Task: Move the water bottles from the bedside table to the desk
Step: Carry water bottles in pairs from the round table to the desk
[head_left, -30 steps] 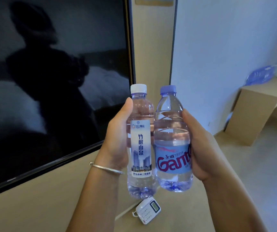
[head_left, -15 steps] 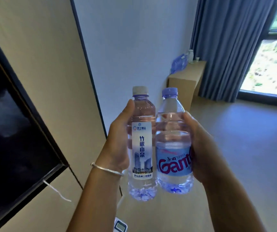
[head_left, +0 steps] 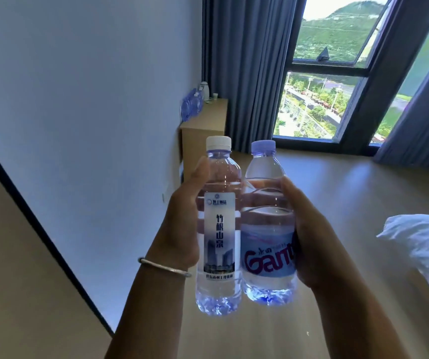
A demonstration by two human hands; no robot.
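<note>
Since half a second ago the view has swung right: dark screen gone from frame, window (head_left: 330,73) and curtains (head_left: 247,73) now fill the upper right, desk (head_left: 205,120) nearer centre.

Two bottles carried upright, side by side and touching, in mid-air above the floor (head_left: 350,203). Left hand (head_left: 182,229) wraps the white-capped bottle (head_left: 218,229); right hand (head_left: 304,237) wraps the blue-capped bottle (head_left: 267,229). Fingers of both hands mostly hidden behind the bottles; some show dimly through the water. Blue label's lettering cut off by the right hand.

One bracelet (head_left: 164,266), on the left wrist.

On the far desk: a row of blue bottles (head_left: 191,104), too blurred to count; one white kettle-like thing (head_left: 204,90); one small cup (head_left: 215,96).

One white pillow (head_left: 423,244), cut off at the right edge.
</note>
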